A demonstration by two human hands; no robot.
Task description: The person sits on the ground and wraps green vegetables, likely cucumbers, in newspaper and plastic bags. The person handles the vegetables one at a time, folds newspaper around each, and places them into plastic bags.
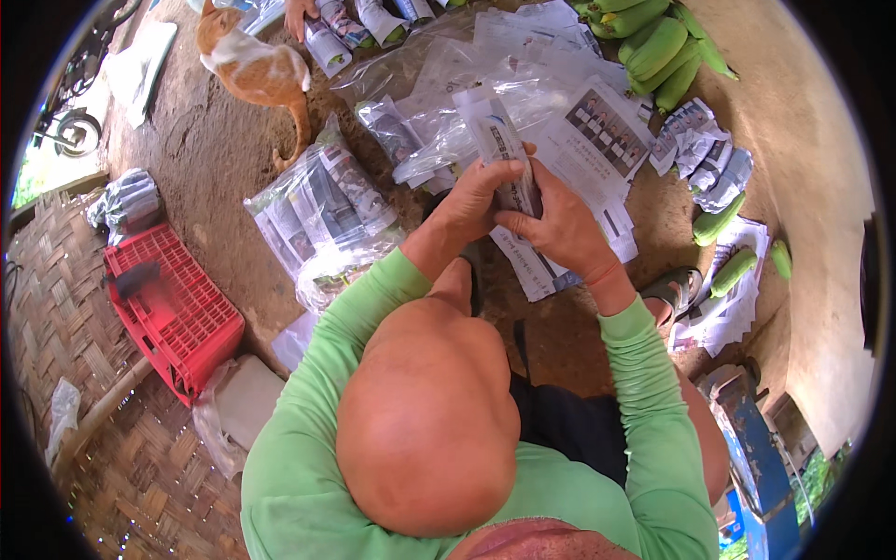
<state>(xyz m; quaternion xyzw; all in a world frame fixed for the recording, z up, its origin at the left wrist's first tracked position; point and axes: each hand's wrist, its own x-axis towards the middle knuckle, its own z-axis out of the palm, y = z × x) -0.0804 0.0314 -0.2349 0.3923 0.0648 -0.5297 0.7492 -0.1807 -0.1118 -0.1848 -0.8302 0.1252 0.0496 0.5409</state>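
Both of my hands close around a slim newspaper-wrapped roll [495, 131], which points away from me over the paper pile. My left hand [471, 201] grips its left side, thumb across the paper. On the other side my right hand [557, 219] wraps its lower end. What the paper covers is hidden. Beneath lie loose newspaper sheets [597, 159] with a crumpled clear plastic sheet [537, 103] over some of them. To the left rests a clear plastic bag [327, 205] packed with newspaper-wrapped rolls. Long green vegetables [658, 51] are heaped at the far right.
Several crumpled newspaper rolls [705, 154] and a loose green vegetable [735, 273] lie at right, near my sandalled foot [670, 297]. An orange-and-white cat [250, 70] is at far left. Another person's hand [299, 17] touches wrapped rolls at the top. A red plastic crate [177, 308] stands left.
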